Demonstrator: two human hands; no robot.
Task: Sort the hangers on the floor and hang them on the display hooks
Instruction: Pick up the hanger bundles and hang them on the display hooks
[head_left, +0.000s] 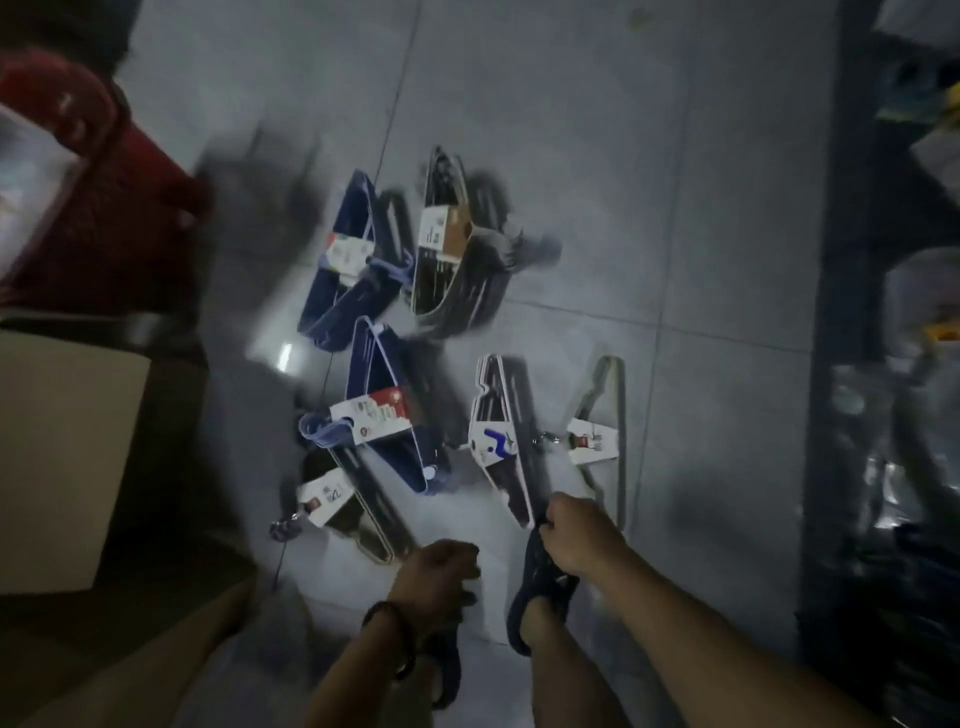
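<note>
Sorting step: the person is leaning over packs of hangers lying on the grey tiled floor (675, 208); like packs are lying near like, and no display hooks are showing, so I judge the grouping to be under way and the hanging not yet begun
Right hand (571, 522): is curling its fingers round the near end of the white hanger pack (498, 441), seemingly grasping it, though blur is softening the contact
Left hand (441, 571): is hovering clenched above the floor, near the pale hanger pack (363, 514); whether anything is lying inside the fist I cannot tell
Next move: is probably calling for lifting the white hanger pack by its end without dragging the wire hanger (592, 441) lying just beside it
Materials: the two blue hanger packs (332, 306) (395, 452) are looking like smooth plastic; the dark grey hanger pack (467, 291) is appearing matte; the wire hanger is showing as a thin outline only
Shapes: each pack is forming a flat triangle of stacked hangers, a paper label wrapping its middle, the hooks bunching at one side
Surroundings: a red trolley (104, 208) and a cardboard box (62, 457) are standing at the left; dark shelving (852, 260) is rising at the right
</note>
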